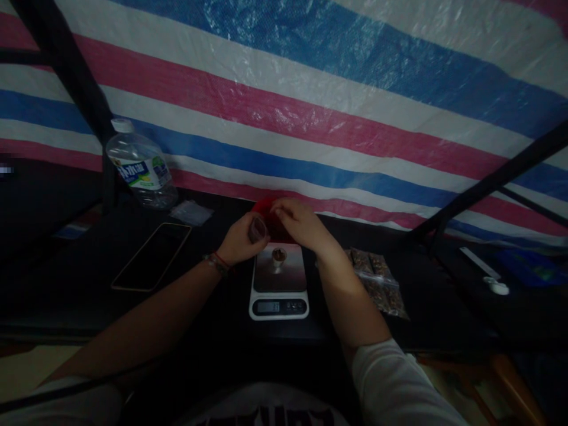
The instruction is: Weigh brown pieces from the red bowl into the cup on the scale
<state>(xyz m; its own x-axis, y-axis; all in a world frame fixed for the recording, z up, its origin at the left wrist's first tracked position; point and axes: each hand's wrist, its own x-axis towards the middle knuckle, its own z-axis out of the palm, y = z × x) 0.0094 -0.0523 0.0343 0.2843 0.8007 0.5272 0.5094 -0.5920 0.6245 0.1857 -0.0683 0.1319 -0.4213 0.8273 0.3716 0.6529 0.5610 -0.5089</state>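
My left hand [242, 238] is closed around a small clear plastic bag [258, 228], its mouth held round and open. Beside it, my right hand [299, 222] reaches over a red bowl [261, 206], thumb and fingertips drawn together; whatever they pinch, if anything, is too small to see. Just below both hands is a white kitchen scale [279, 299] with a metal plate and a lit display. A small cup [278, 258] with brown bits in it stands on that plate. My hands and forearm partly hide the bowl.
Filled clear bags of brown bits [377, 278] lie right of my right forearm. Leftward are a phone [152, 257], flat clear bags [191, 212] and a large clear bottle [142, 168]. A white object [496, 286] lies far right. Striped sheeting [310, 112] hangs behind the black table.
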